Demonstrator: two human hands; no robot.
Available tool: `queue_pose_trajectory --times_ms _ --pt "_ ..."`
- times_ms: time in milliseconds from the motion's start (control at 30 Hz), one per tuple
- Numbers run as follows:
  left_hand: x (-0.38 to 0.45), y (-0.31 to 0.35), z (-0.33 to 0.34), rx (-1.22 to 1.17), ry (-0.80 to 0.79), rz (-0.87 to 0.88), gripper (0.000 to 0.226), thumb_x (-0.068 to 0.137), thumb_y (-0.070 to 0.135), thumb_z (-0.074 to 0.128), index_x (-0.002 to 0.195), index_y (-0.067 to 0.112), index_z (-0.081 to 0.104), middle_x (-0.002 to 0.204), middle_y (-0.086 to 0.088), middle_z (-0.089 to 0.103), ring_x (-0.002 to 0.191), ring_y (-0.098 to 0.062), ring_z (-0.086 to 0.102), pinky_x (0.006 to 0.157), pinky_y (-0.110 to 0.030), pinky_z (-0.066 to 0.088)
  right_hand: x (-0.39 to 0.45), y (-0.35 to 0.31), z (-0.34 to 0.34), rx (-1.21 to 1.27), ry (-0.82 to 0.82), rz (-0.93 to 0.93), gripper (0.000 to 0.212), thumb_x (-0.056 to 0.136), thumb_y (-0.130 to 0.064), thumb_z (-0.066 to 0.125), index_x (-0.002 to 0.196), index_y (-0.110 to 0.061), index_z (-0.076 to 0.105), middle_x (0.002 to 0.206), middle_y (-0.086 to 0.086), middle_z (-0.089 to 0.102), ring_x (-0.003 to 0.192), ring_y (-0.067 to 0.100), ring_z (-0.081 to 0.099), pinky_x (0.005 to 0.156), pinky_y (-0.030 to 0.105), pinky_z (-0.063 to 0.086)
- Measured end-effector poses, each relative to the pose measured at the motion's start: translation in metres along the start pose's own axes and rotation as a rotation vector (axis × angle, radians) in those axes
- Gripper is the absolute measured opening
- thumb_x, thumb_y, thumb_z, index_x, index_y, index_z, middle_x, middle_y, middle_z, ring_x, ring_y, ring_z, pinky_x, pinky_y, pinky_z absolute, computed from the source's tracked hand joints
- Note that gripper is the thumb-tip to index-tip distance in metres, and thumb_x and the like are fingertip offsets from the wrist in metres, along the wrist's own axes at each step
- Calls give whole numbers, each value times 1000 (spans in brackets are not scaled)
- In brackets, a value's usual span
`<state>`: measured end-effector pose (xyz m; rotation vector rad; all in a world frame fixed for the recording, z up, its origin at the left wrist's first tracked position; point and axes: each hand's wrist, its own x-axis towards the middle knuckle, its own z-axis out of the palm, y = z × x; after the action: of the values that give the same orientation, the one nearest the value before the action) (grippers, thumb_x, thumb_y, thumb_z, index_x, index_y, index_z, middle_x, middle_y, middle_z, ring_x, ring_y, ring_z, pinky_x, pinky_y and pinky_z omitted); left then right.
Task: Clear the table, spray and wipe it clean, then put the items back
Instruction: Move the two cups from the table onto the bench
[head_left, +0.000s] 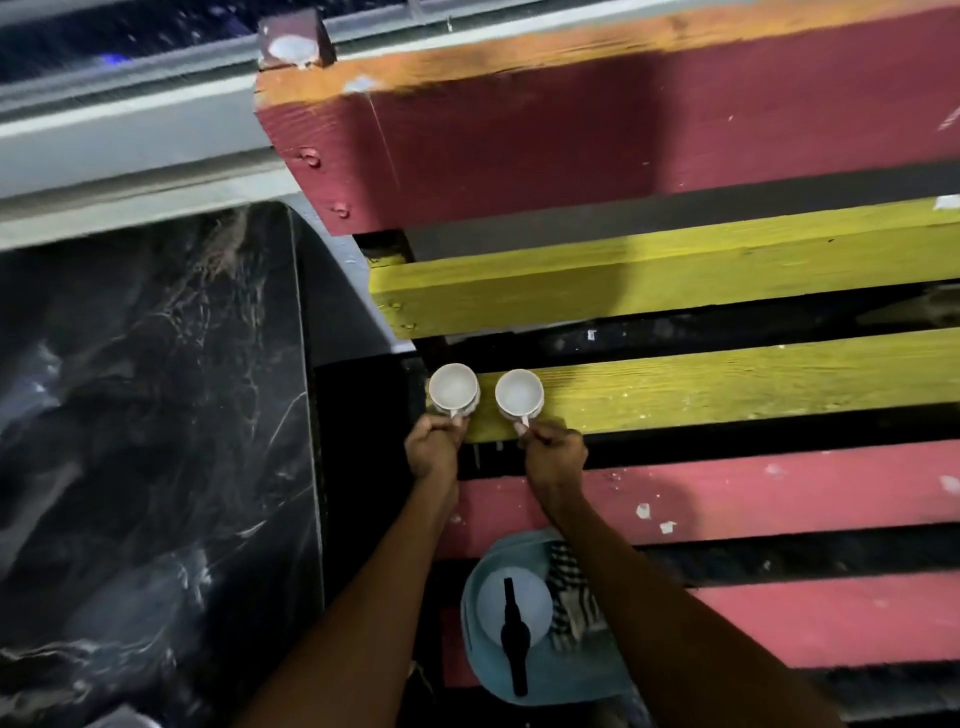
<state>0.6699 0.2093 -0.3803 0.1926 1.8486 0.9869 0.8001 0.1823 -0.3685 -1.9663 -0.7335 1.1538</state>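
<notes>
Slatted wooden bench (675, 384), painted in red and yellow planks, fills the right of the head view and serves as the landmark. Left of the bench lies a dark marbled table top (145, 415), its long edge running close beside the bench's end; beyond both runs a grey ledge (130, 135). On the bench's near red planks, at its left end, rests a light-blue cloth (488, 660); a black-and-white checked cloth (571, 597) lies on it, beside a pale round plate (535, 603) crossed by a black-handled utensil (514, 634), its kind unclear. On the second yellow plank, at the bench's left end, two white cups stand upright, side by side, not touching. The left cup (453, 388) sits at the plank's very end; the right cup (518, 394) sits just to its right. Left hand (432, 448) pinches the left cup's handle, fingers curled; right hand (553, 453) grips the right cup's handle likewise. Both forearms reach across the red planks, the right one passing over the cloths.
</notes>
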Motion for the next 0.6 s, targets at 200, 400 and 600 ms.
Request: queue_pose_trajectory --times_ms 200,400,600 --pt "13 -17 -2 89 10 -16 39 82 -7 71 55 18 55 82 -16 66 86 -26 61 87 -41 52 5 4 11 52 -1 53 21 82 0 79 101 8 75 82 -3 69 86 14 62 68 2 45" --pt "4 -12 -6 196 7 28 33 84 -1 72 61 14 53 69 -5 59 75 -17 54 71 -28 45 4 12 11 41 -68 96 10 81 -3 80 84 -13 80 74 -7 70 79 13 62 75 28 54" --pt "-4 -7 -13 363 -12 88 13 85 3 73 76 8 65 80 -10 63 76 -18 56 69 -25 44 7 11 12 -25 28 176 18 68 -13 91 66 -16 74 70 -2 72 72 26 73 71 49 62"
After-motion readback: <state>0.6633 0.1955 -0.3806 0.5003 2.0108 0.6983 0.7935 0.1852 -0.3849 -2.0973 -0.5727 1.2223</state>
